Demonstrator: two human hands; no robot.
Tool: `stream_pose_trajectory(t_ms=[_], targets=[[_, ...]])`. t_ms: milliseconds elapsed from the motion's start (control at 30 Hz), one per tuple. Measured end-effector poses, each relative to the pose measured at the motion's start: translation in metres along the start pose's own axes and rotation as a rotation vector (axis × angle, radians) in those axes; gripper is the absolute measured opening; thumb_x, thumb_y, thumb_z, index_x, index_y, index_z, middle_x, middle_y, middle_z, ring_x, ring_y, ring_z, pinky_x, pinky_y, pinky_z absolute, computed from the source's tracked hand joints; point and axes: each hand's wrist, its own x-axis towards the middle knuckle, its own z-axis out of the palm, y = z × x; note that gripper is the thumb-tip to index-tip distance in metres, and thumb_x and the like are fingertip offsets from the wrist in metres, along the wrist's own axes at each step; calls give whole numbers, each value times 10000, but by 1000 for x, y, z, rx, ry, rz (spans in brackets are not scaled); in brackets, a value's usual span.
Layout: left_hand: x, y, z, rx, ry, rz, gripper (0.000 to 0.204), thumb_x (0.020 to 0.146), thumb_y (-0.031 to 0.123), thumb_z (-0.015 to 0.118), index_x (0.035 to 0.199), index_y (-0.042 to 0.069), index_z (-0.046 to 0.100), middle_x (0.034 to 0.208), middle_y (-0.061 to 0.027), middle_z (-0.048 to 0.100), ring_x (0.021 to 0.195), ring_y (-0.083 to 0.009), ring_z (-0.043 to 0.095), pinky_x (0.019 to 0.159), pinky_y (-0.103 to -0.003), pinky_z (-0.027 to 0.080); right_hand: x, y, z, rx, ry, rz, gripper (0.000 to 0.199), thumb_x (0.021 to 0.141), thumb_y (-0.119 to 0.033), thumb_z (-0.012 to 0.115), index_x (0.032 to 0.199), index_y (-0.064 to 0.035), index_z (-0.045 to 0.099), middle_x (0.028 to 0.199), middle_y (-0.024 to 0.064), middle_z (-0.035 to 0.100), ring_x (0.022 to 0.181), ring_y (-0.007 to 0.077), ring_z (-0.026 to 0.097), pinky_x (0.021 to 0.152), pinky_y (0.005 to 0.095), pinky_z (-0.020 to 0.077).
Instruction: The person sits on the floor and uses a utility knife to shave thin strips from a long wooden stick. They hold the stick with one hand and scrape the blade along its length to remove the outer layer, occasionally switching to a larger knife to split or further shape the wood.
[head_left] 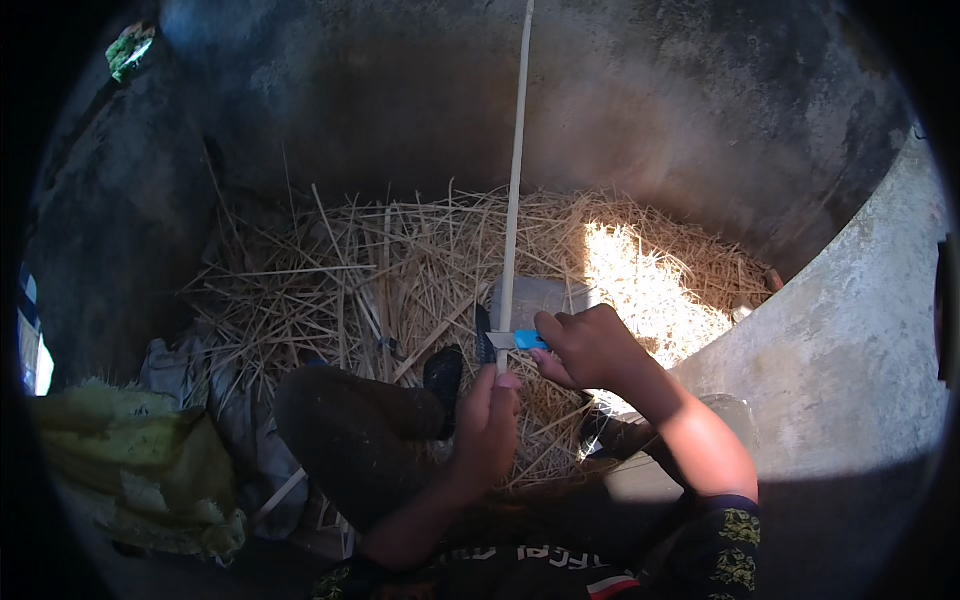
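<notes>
Between my knees a long, pale wooden stick (514, 200) stands out straight away from me. My left hand (487, 430) is closed around its near end, thumb along the stick. My right hand (592, 345) grips a knife with a blue handle (530, 340). The knife's short light blade lies crosswise on the stick, just beyond my left fingers. Exactly how the blade's edge meets the wood is too small to make out.
Thin straw-like shavings (430, 240) cover the floor, sunlit at the right. A grey block (550, 293) lies beyond my hands. A yellowish-green sack (140, 460) is at the left. Concrete walls (380, 100) rise around me, with a pale slanting one (830, 320) at the right.
</notes>
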Motion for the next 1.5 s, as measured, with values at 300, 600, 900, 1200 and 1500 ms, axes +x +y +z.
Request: stream_pose_trajectory(t_ms=[300, 600, 900, 1200, 1500], targets=[[3, -1, -6, 74, 3, 14, 190, 1053, 253, 473, 988, 82, 522, 682, 60, 391, 510, -18, 315, 446, -203, 247, 5, 10, 6, -18, 67, 192, 354, 952, -415, 553, 935, -61, 547, 604, 146, 632, 553, 358, 647, 521, 461, 505], [-15, 19, -3, 64, -53, 19, 168, 1048, 234, 477, 1061, 70, 511, 691, 59, 403, 552, -13, 328, 479, -196, 261, -25, 94, -23, -10, 267, 740, 400, 1018, -374, 475, 898, -10, 590, 696, 248, 631, 667, 420, 643, 641, 488, 513], [-16, 26, -5, 21, -124, 33, 186, 1053, 234, 455, 1049, 56, 510, 690, 57, 396, 558, -20, 315, 493, -200, 260, -9, 1, -40, 143, 262, 42, 285, 884, -291, 650, 841, -37, 528, 591, 124, 557, 498, 321, 588, 480, 414, 452], [-8, 27, -4, 147, -12, 42, 202, 1055, 228, 439, 1019, 47, 520, 657, 27, 429, 539, -45, 377, 491, -251, 324, -6, -24, -2, -2, 59, -45, 365, 902, -376, 625, 862, -28, 520, 609, 121, 594, 481, 317, 601, 444, 409, 465], [-6, 4, -5, 202, 30, 9, 204, 1051, 210, 428, 988, 37, 518, 640, 7, 446, 537, -56, 410, 488, -269, 336, 19, 61, -11, -155, 288, 672, 393, 1042, -364, 426, 913, -20, 565, 669, 201, 645, 582, 437, 626, 553, 514, 510]])
